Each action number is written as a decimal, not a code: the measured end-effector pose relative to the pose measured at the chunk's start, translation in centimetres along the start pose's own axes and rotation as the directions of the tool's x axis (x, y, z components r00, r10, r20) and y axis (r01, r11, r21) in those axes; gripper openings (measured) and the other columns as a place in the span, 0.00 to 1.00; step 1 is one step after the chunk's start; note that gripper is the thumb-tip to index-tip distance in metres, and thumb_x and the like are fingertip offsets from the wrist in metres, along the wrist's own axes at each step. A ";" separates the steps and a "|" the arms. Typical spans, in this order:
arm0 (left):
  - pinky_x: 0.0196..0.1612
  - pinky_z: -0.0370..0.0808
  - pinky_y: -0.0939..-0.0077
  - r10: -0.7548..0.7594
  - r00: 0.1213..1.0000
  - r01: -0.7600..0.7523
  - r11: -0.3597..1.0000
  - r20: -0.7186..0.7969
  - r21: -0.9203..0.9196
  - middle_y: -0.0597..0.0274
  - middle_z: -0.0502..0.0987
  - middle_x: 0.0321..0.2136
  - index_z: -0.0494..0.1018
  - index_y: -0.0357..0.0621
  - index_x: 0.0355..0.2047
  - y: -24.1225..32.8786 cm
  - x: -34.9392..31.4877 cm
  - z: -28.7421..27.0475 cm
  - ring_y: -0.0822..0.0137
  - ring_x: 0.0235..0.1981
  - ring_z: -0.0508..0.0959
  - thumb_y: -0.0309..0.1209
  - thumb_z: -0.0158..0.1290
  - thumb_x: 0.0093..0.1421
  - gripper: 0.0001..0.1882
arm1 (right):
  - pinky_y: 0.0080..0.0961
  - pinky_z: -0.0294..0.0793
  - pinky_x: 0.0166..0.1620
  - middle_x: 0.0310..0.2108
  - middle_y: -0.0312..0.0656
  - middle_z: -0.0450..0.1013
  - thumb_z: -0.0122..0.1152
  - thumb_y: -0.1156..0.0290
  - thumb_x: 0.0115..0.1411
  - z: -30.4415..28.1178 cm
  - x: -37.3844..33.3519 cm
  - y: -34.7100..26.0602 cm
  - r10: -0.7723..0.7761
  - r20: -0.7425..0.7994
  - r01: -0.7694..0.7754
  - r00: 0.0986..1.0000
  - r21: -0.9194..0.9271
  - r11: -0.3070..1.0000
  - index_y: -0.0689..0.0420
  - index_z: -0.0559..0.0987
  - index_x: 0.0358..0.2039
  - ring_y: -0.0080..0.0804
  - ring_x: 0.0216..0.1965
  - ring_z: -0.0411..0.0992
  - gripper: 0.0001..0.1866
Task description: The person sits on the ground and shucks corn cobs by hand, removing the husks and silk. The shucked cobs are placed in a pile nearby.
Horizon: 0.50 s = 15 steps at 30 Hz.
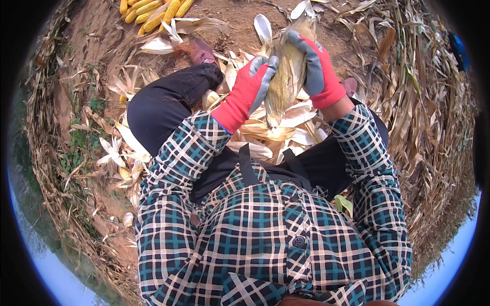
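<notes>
An ear of corn in its dry, pale brown husk (pixel 284 84) is held up between my two hands, over the space between my legs. My left hand (pixel 251 86), in a red glove with grey palm and fingers, grips its left side, thumb and fingers closed on the husk. On the upper right side, my right hand (pixel 315 66) in a matching glove has its fingers wrapped round the same ear. Husk leaves cover the ear, so no kernels show on it. Beneath it lies a heap of stripped husks (pixel 293 130).
Several bare yellow corn cobs (pixel 153 11) lie piled on the soil at the far left. Dry stalks and leaves (pixel 408 102) form a thick bank along the right. Loose husks (pixel 125 148) are strewn beside my bent left leg (pixel 166 99).
</notes>
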State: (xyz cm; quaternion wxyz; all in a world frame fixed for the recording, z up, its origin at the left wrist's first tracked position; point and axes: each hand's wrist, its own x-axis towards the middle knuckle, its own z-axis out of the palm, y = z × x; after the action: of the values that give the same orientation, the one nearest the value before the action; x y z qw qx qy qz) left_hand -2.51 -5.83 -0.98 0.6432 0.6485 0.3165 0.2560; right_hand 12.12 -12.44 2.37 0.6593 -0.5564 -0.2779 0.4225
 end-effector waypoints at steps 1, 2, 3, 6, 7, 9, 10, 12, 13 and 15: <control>0.30 0.67 0.78 -0.085 0.996 0.089 0.987 0.040 -0.130 0.65 0.71 0.21 0.71 0.39 0.30 1.0 -0.1 -0.2 0.71 0.23 0.69 0.42 0.49 0.63 0.16 | 0.21 0.69 0.47 0.42 0.38 0.73 0.54 0.62 0.62 -0.3 0.2 0.0 -0.005 0.005 0.004 1.000 0.088 0.996 0.63 0.74 0.48 0.22 0.43 0.71 0.20; 0.29 0.66 0.81 -0.163 0.982 0.181 0.950 0.091 -0.254 0.69 0.71 0.21 0.71 0.39 0.29 1.5 -0.1 -0.3 0.76 0.23 0.68 0.39 0.51 0.63 0.14 | 0.22 0.69 0.50 0.43 0.39 0.73 0.51 0.64 0.63 -0.6 0.3 -0.1 -0.038 0.065 0.040 0.997 -0.041 0.998 0.63 0.73 0.49 0.24 0.45 0.70 0.19; 0.28 0.65 0.83 -0.164 0.982 0.186 0.940 0.098 -0.287 0.71 0.70 0.21 0.70 0.40 0.29 1.4 -0.2 -0.4 0.78 0.23 0.67 0.38 0.52 0.62 0.13 | 0.23 0.69 0.50 0.43 0.39 0.73 0.50 0.64 0.64 -0.7 0.3 -0.1 0.001 0.048 -0.003 0.999 0.040 0.999 0.63 0.73 0.49 0.24 0.45 0.70 0.19; 0.27 0.62 0.87 -0.154 0.986 0.165 0.906 0.058 -0.389 0.75 0.69 0.22 0.70 0.41 0.28 1.1 -0.1 -0.3 0.83 0.23 0.64 0.34 0.54 0.61 0.10 | 0.27 0.70 0.52 0.45 0.41 0.72 0.47 0.64 0.65 0.2 -0.3 -0.4 0.025 -0.042 -0.017 0.999 0.175 0.984 0.63 0.71 0.51 0.30 0.47 0.72 0.19; 0.27 0.62 0.87 -0.145 0.989 0.131 0.897 0.000 -0.422 0.75 0.69 0.22 0.70 0.41 0.28 1.1 0.1 0.0 0.83 0.23 0.63 0.34 0.54 0.61 0.10 | 0.28 0.71 0.52 0.45 0.42 0.72 0.47 0.64 0.65 -0.1 0.0 -0.2 0.038 -0.004 -0.036 0.999 0.244 0.969 0.63 0.70 0.51 0.32 0.47 0.72 0.19; 0.27 0.61 0.87 -0.128 0.978 0.050 0.908 -0.163 -0.416 0.75 0.68 0.22 0.70 0.41 0.28 1.4 0.5 -0.2 0.82 0.23 0.63 0.35 0.54 0.61 0.10 | 0.31 0.72 0.52 0.45 0.43 0.72 0.47 0.64 0.65 -1.3 1.5 0.1 0.055 0.076 -0.080 0.996 0.375 0.924 0.62 0.69 0.51 0.35 0.47 0.73 0.19; 0.27 0.61 0.87 -0.117 0.958 0.011 0.929 -0.264 -0.371 0.75 0.68 0.22 0.70 0.42 0.28 2.4 0.9 -0.8 0.82 0.23 0.63 0.35 0.54 0.62 0.10 | 0.32 0.74 0.50 0.44 0.45 0.72 0.47 0.64 0.65 -1.8 2.1 -0.4 0.072 0.036 -0.081 0.997 0.404 0.911 0.61 0.69 0.49 0.38 0.46 0.73 0.17; 0.27 0.61 0.87 -0.075 0.920 -0.085 0.921 -0.385 -0.381 0.74 0.68 0.22 0.70 0.43 0.29 2.5 1.8 -2.7 0.82 0.23 0.62 0.36 0.53 0.62 0.11 | 0.36 0.72 0.53 0.47 0.54 0.71 0.49 0.57 0.64 -3.4 3.5 -0.7 0.069 -0.083 -0.028 0.994 0.416 0.909 0.64 0.70 0.49 0.40 0.48 0.72 0.23; 0.27 0.60 0.88 -0.052 0.907 -0.147 0.891 -0.417 -0.430 0.74 0.68 0.22 0.70 0.43 0.29 1.8 2.7 -4.5 0.81 0.23 0.62 0.38 0.52 0.63 0.11 | 0.36 0.71 0.53 0.47 0.54 0.72 0.50 0.57 0.63 -4.2 4.1 -0.9 0.086 -0.144 -0.008 0.986 0.473 0.881 0.64 0.70 0.48 0.40 0.48 0.73 0.22; 0.31 0.79 0.72 -0.078 0.891 -0.217 0.792 -0.447 -0.571 0.60 0.77 0.31 0.69 0.43 0.42 2.8 3.4 -6.2 0.66 0.30 0.79 0.36 0.48 0.64 0.11 | 0.36 0.72 0.52 0.41 0.44 0.75 0.57 0.63 0.60 -5.0 4.8 -1.7 0.153 -0.332 0.087 0.931 0.608 0.789 0.59 0.74 0.42 0.36 0.43 0.74 0.15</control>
State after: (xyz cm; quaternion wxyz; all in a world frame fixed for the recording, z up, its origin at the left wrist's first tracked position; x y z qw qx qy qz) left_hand -4.59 0.92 1.81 0.7157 0.3424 0.3319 0.5102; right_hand 19.11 -10.82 2.39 0.8359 -0.3856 0.0113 0.3906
